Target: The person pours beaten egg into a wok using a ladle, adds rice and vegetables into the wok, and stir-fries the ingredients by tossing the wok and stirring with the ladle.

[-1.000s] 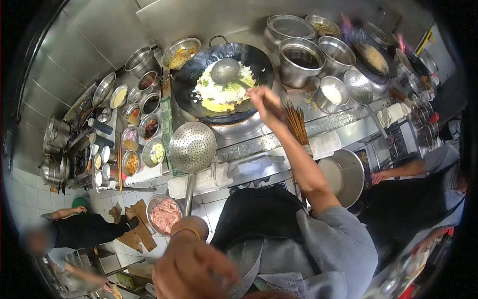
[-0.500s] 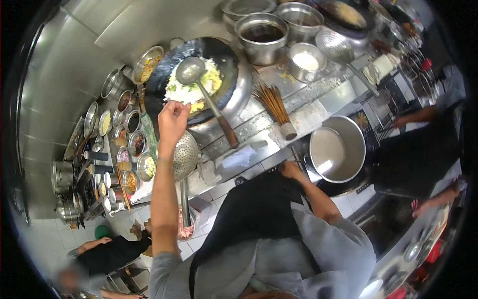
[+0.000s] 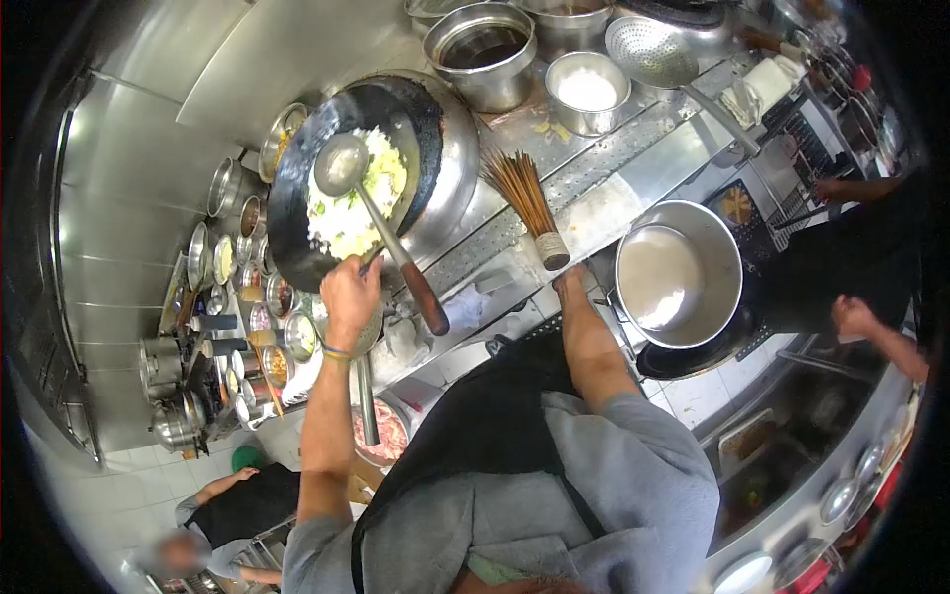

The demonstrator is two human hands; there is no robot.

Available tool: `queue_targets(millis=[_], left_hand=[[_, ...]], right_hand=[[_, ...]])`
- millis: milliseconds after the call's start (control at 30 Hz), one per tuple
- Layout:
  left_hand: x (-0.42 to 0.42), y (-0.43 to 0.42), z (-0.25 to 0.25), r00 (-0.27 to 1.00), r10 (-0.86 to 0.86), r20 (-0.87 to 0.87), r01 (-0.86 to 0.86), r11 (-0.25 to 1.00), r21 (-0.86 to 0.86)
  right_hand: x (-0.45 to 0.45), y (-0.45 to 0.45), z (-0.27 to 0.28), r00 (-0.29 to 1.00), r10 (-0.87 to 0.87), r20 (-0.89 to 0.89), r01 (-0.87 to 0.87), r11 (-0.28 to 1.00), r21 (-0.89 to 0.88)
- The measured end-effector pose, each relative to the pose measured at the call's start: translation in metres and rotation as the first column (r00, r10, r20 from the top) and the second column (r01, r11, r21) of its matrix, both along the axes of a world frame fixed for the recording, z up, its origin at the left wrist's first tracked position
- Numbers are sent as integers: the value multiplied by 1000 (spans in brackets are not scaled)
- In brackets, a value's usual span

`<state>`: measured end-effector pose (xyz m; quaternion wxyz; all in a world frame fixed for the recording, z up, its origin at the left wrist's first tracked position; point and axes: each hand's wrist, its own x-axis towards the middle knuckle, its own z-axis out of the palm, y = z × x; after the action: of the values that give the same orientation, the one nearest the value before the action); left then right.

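Note:
My left hand (image 3: 350, 297) is closed at the near rim of a black wok (image 3: 297, 213), apparently around its handle, which the fingers mostly hide. White rice with yellow egg and green bits (image 3: 371, 193) lies in the wok. A ladle (image 3: 341, 164) rests on the food, its wooden-ended handle leaning over the rim, untouched by either hand. My right hand (image 3: 570, 281) is at the counter's front edge, just below a bamboo wok brush (image 3: 524, 198); its fingers are too small and hidden to read. Beneath my left forearm lies a perforated skimmer (image 3: 368, 396).
Several bowls of ingredients (image 3: 277, 297) crowd the left. A pot of dark liquid (image 3: 485, 59) and a white-filled pot (image 3: 588, 94) stand behind. A big pot (image 3: 683, 272) sits right, near a co-worker's hand (image 3: 853, 317). Pink meat (image 3: 386, 431) is in a container below.
My left hand has gone from a pinch above the food to a grip at the wok's near rim. The wok has shifted and tilted, and my right arm has straightened toward the counter edge.

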<state>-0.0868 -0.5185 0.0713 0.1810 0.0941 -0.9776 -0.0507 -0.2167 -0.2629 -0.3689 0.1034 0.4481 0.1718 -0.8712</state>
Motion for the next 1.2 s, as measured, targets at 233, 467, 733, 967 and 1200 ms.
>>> queue_targets(millis=[233,467,733,967,1200], left_hand=[[21,11,17,979,179,-102,-170,981,93],[6,1,37,963,193,-187,-161,972,171],[7,2,32,949,175,-263,-139,979,151],[7,0,29,944,197,-264,-133,962,240],[6,1,32,945,210,-251,-140,953,270]], right_hand=[[-7,5,-65,999,-21,-45,22,1000,13],[-17,7,-83,995,-19,-94,19,1000,-8],[-15,2,-115,986,90,-139,-79,994,79],[-15,4,-92,990,69,-121,-64,997,50],[-12,8,-85,991,78,-111,-72,996,52]])
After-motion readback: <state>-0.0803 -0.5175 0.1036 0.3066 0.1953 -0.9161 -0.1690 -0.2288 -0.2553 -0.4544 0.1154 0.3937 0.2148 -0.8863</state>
